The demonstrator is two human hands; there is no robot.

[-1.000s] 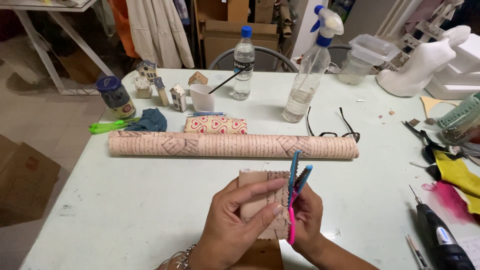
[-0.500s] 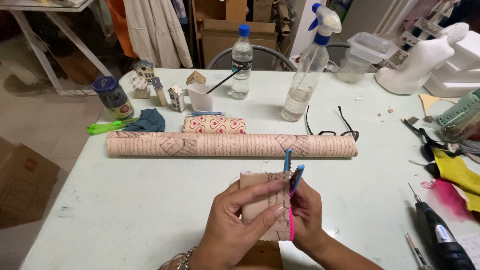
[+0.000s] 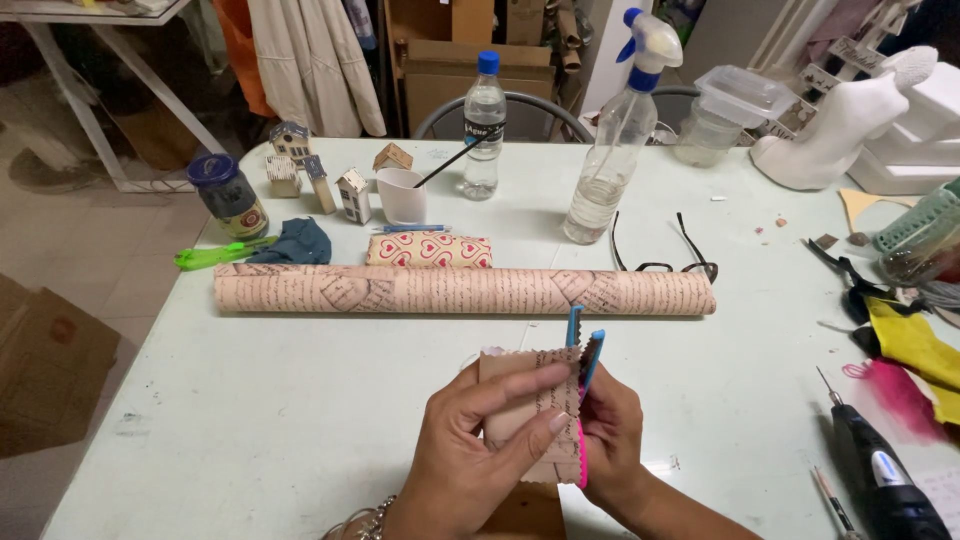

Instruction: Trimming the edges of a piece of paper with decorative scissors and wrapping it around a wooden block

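**A:** So we're looking down at our own hands here. We're pinching a small brown paper piece (image 3: 525,415) with the left hand (image 3: 470,460), thumb and fingers clamped on its face, holding it upright just above the desk (image 3: 250,400). The right hand (image 3: 615,440) is wrapped around the scissors (image 3: 585,385), blue blades and pink handle, and the blades are sitting slightly apart right along the paper's right edge.

**B:** Yeah, looks to me like we're mid-trim, working down that right side. The top edge is already showing a zigzag, so I'm guessing these are the decorative-edge kind.

**A:** Agreed. We're judging that the next snip needs the paper kept taut and the blade teeth lined up with the last bite, otherwise the pattern is going to jump. Fingers are close to the blades too, so we're wanting them back a bit.

**B:** Everything else is sitting well apart: the long paper roll (image 3: 460,290) is lying across the desk beyond our hands, the heart-print bundle (image 3: 430,250) is just behind it, glasses (image 3: 665,262) are near the spray bottle (image 3: 620,140), and the rotary tool (image 3: 885,475) is off to the right.
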